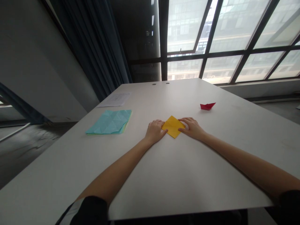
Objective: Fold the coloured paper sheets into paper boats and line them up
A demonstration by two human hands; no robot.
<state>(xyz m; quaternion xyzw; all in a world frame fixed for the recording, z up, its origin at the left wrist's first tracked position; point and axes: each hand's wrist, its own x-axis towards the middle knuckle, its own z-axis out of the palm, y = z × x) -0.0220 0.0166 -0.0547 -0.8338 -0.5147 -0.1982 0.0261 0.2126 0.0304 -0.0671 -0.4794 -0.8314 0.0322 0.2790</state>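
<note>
As daylight comes through the dark-framed windows (185,31) ahead, I hold a piece of yellow paper (173,126) on a white table (178,178), both forearms stretched out over its surface. The paper lies directly in front of me, turned like a diamond, one corner pointing toward me and the opposite one away. My left hand (155,131) grips its left corner, the thumb along the near edge and the fingers at the far edge. My right hand (193,128) pinches the right corner, its thumb resting on top near the middle and its fingers curved over the far side. Beyond my right hand sits a red paper boat (207,106), well apart from the yellow piece. Off to my left, a stack of creased light-blue paper (110,122) shows green-yellow edges beneath, and a white printed sheet (116,99) lies farther back, its print too small to read. Dark sleeves (90,211) frame my arms; a blue curtain (93,40) hangs beyond the table's left side.
</note>
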